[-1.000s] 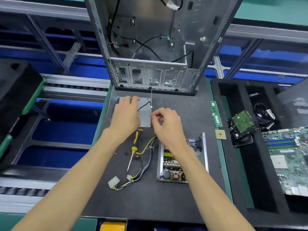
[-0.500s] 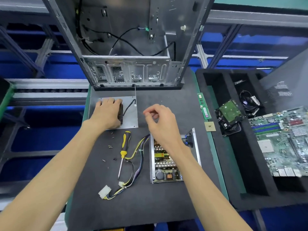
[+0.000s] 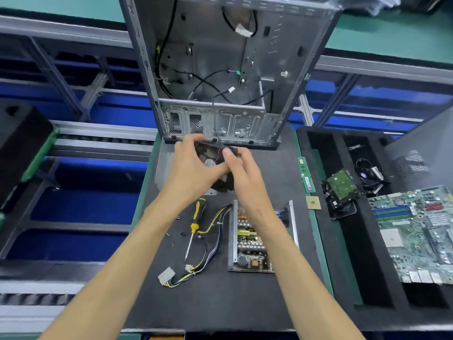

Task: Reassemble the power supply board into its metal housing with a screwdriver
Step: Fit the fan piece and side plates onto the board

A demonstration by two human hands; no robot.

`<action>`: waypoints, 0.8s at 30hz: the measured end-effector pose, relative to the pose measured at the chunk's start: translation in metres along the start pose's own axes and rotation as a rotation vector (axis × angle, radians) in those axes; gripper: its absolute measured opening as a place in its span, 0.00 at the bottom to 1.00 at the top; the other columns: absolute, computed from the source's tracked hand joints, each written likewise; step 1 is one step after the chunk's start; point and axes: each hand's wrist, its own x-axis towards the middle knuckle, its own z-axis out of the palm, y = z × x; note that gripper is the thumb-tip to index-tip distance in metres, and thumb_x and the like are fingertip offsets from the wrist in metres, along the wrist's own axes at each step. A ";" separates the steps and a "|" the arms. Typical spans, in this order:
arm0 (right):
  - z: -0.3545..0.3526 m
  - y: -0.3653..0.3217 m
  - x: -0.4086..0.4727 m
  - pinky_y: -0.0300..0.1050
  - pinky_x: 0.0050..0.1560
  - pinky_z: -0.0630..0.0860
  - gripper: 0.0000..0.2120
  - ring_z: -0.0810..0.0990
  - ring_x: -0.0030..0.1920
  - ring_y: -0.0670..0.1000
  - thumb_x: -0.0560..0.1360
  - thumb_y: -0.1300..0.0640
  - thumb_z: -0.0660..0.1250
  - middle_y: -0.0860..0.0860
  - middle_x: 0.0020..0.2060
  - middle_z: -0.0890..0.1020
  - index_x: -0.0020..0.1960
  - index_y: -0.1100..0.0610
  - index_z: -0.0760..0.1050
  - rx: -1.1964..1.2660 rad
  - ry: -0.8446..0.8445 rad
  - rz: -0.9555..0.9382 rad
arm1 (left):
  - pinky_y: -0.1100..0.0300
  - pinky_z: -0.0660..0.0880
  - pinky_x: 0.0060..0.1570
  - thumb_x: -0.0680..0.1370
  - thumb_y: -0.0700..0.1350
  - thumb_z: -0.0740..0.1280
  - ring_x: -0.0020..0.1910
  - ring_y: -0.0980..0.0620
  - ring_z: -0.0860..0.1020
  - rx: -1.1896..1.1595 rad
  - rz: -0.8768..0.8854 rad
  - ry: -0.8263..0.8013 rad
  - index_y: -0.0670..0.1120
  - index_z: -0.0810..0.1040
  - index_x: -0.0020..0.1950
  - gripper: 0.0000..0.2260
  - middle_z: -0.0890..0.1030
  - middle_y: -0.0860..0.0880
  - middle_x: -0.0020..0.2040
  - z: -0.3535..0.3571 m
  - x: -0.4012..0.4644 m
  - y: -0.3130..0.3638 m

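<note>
at counter centre: both hands lifted over the grey metal cover plate (image 3: 163,171), working a small black fan (image 3: 211,160) between them
left hand (image 3: 193,165): fingers curled round the fan's left side and top edge, clamped on it
right hand (image 3: 241,173): thumb and fingers pinch the fan's right edge; a thin wire runs up from there twd the pc case (image 3: 228,69)
board (image 3: 248,244): sits in its open metal housing (image 3: 293,224) on the counter (image 3: 220,300), near side of the hands, partly under the right forearm; not touched
wire bundle (image 3: 210,231): yellow/black leads trail left off the board to a white plug (image 3: 166,276)
screwdriver (image 3: 194,224): yellow and black, flat on the counter just left of the wires, nobody holding it
step: looks like fan being readied/fitted for the housing lid, pre-closing; screwing not yet begun, imo early-mid task
next: prob needs fan seated and its lead routed, then one hand freed for the screwdriver; small black screws (image 3: 182,233) lie loose by its shaft
in the way: wire bundle crosses next to the screwdriver, could snag; the fan's lead is short-looking, cannot tell where it ends
around: foam tray (image 3: 343,278) on the right w/ hard drive (image 3: 342,185) and motherboard (image 3: 416,231); ram stick (image 3: 306,175) and cpu chip (image 3: 313,202) on the green edge
</note>
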 end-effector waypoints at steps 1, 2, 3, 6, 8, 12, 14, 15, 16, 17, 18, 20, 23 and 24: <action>-0.004 -0.004 -0.003 0.44 0.54 0.77 0.12 0.80 0.47 0.43 0.78 0.44 0.64 0.44 0.44 0.83 0.53 0.51 0.77 0.029 -0.014 0.005 | 0.62 0.69 0.52 0.67 0.59 0.76 0.57 0.54 0.73 0.007 -0.001 0.000 0.50 0.68 0.68 0.34 0.69 0.51 0.60 0.005 -0.007 0.002; -0.008 -0.006 -0.005 0.46 0.53 0.76 0.10 0.79 0.46 0.44 0.77 0.44 0.64 0.44 0.43 0.82 0.50 0.50 0.77 0.039 -0.017 0.005 | 0.61 0.68 0.53 0.65 0.61 0.74 0.57 0.53 0.72 0.029 0.010 -0.010 0.50 0.67 0.67 0.35 0.68 0.52 0.59 0.010 -0.013 0.004; -0.012 -0.008 -0.008 0.46 0.51 0.75 0.09 0.78 0.44 0.44 0.77 0.45 0.63 0.42 0.40 0.81 0.48 0.49 0.76 0.028 -0.010 0.005 | 0.61 0.68 0.53 0.64 0.63 0.72 0.58 0.53 0.72 0.051 0.028 -0.031 0.51 0.67 0.65 0.35 0.67 0.52 0.58 0.013 -0.017 0.005; -0.026 -0.007 -0.018 0.47 0.50 0.75 0.08 0.78 0.43 0.44 0.77 0.44 0.64 0.39 0.37 0.80 0.46 0.47 0.77 -0.010 0.020 0.022 | 0.60 0.70 0.54 0.64 0.65 0.71 0.57 0.54 0.74 0.086 0.072 -0.163 0.55 0.67 0.63 0.31 0.69 0.53 0.58 0.013 -0.024 0.011; -0.037 -0.006 -0.023 0.52 0.52 0.76 0.08 0.80 0.45 0.47 0.76 0.43 0.65 0.44 0.40 0.82 0.44 0.47 0.78 0.039 0.050 0.056 | 0.58 0.74 0.56 0.70 0.60 0.72 0.55 0.56 0.78 0.029 0.098 -0.281 0.55 0.72 0.63 0.24 0.74 0.52 0.60 0.010 -0.026 0.014; -0.065 -0.005 -0.034 0.63 0.58 0.76 0.12 0.81 0.48 0.55 0.72 0.39 0.67 0.50 0.42 0.84 0.39 0.45 0.81 0.119 0.056 0.111 | 0.50 0.79 0.49 0.79 0.45 0.70 0.54 0.40 0.81 -0.246 0.042 -0.438 0.53 0.81 0.63 0.13 0.82 0.40 0.57 0.007 -0.039 0.023; -0.076 -0.002 -0.040 0.68 0.62 0.75 0.13 0.82 0.49 0.56 0.71 0.37 0.67 0.52 0.44 0.85 0.41 0.45 0.82 0.117 0.041 0.113 | 0.50 0.80 0.49 0.79 0.43 0.70 0.55 0.35 0.79 -0.294 0.010 -0.452 0.53 0.82 0.64 0.13 0.81 0.36 0.59 0.013 -0.049 0.027; -0.081 0.000 -0.042 0.68 0.63 0.74 0.13 0.82 0.49 0.56 0.71 0.37 0.67 0.53 0.45 0.85 0.42 0.46 0.82 0.118 0.035 0.118 | 0.52 0.81 0.49 0.80 0.43 0.69 0.53 0.37 0.81 -0.315 -0.001 -0.452 0.53 0.82 0.64 0.13 0.82 0.37 0.58 0.016 -0.053 0.028; -0.085 0.003 -0.044 0.68 0.63 0.74 0.14 0.82 0.50 0.57 0.72 0.38 0.67 0.55 0.46 0.85 0.43 0.47 0.82 0.120 0.030 0.122 | 0.54 0.81 0.47 0.80 0.43 0.69 0.50 0.42 0.82 -0.341 -0.011 -0.448 0.53 0.82 0.64 0.13 0.83 0.41 0.57 0.020 -0.058 0.028; -0.088 0.005 -0.046 0.67 0.63 0.75 0.14 0.82 0.50 0.57 0.72 0.38 0.67 0.57 0.47 0.85 0.44 0.47 0.82 0.122 0.022 0.126 | 0.57 0.81 0.46 0.81 0.43 0.68 0.46 0.48 0.82 -0.362 -0.018 -0.446 0.54 0.83 0.63 0.13 0.84 0.44 0.56 0.023 -0.062 0.028; -0.092 0.008 -0.048 0.66 0.62 0.76 0.14 0.83 0.49 0.56 0.73 0.38 0.67 0.57 0.47 0.85 0.44 0.48 0.82 0.126 0.015 0.129 | 0.59 0.81 0.46 0.81 0.43 0.67 0.44 0.53 0.81 -0.371 -0.027 -0.445 0.54 0.83 0.63 0.12 0.85 0.46 0.55 0.026 -0.066 0.027; -0.097 0.014 -0.051 0.61 0.56 0.77 0.14 0.83 0.47 0.54 0.72 0.38 0.68 0.54 0.44 0.85 0.43 0.47 0.82 0.148 0.016 0.143 | 0.57 0.80 0.48 0.81 0.45 0.67 0.44 0.53 0.80 -0.372 -0.054 -0.431 0.55 0.83 0.62 0.12 0.84 0.44 0.54 0.032 -0.071 0.023; -0.104 0.025 -0.059 0.56 0.55 0.76 0.13 0.83 0.46 0.52 0.72 0.38 0.68 0.50 0.43 0.85 0.41 0.47 0.81 0.159 0.011 0.164 | 0.57 0.81 0.47 0.79 0.49 0.70 0.49 0.49 0.80 -0.424 -0.146 -0.350 0.53 0.82 0.62 0.12 0.83 0.41 0.52 0.043 -0.080 0.016; -0.106 0.029 -0.061 0.56 0.55 0.76 0.13 0.83 0.47 0.52 0.72 0.38 0.68 0.50 0.43 0.85 0.41 0.47 0.80 0.167 0.008 0.167 | 0.58 0.80 0.46 0.79 0.49 0.70 0.49 0.49 0.80 -0.444 -0.186 -0.317 0.53 0.82 0.61 0.11 0.83 0.42 0.54 0.047 -0.083 0.013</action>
